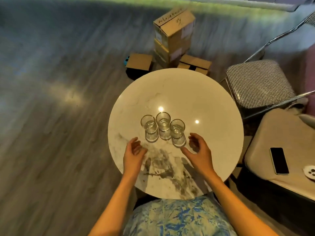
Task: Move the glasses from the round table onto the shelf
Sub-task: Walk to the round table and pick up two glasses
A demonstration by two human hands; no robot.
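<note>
Three clear glasses stand upright in a row near the middle of the round marble table [175,89]: a left glass [149,127], a middle glass [163,124] and a right glass [177,131]. My left hand [134,154] hovers over the table just in front of and left of the left glass, fingers apart, holding nothing. Close beside the right glass, a little to its right and nearer me, my right hand [198,150] is open and curled without touching it. No shelf is in view.
Stacked cardboard boxes [173,36] stand on the wooden floor beyond the table. A checkered chair [259,82] is at the right. Nearer me on the right, a beige cushioned seat [272,133] holds a phone [279,160] and a small white object [310,172].
</note>
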